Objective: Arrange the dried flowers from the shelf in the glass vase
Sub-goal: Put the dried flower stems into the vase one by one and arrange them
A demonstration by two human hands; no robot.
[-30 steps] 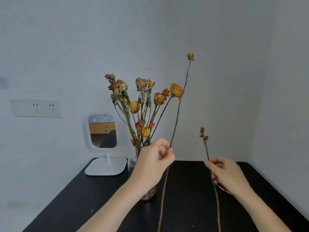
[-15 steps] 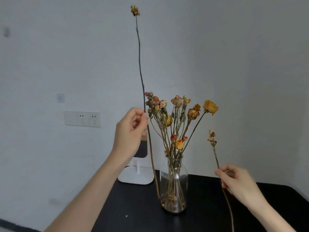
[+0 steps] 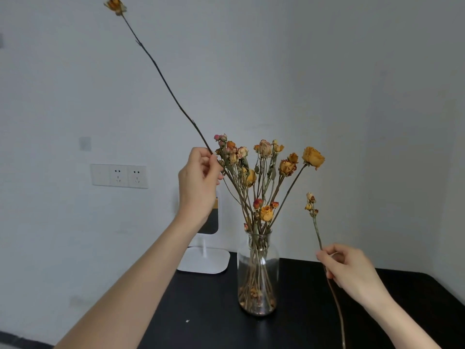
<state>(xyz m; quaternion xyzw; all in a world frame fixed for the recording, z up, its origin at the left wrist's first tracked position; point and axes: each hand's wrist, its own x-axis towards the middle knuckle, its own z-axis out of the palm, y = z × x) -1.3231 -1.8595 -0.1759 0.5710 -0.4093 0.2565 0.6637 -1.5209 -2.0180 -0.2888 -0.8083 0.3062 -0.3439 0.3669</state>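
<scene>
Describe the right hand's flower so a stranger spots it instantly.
Find the glass vase on the black table. Right of it, the right hand pinches a thin stem. Unlike the tall single-bloom stem at left, it ends in tiny clustered buds.

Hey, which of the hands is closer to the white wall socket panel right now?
Left. The left hand, pinching the long dried flower stem, is raised just right of the white wall socket panel; the right hand sits lower, beyond the clear glass vase.

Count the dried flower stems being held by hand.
2: a long single-bloom stem in the left hand, up left of the glass vase; a short budded stem in the right hand, right of it.
</scene>
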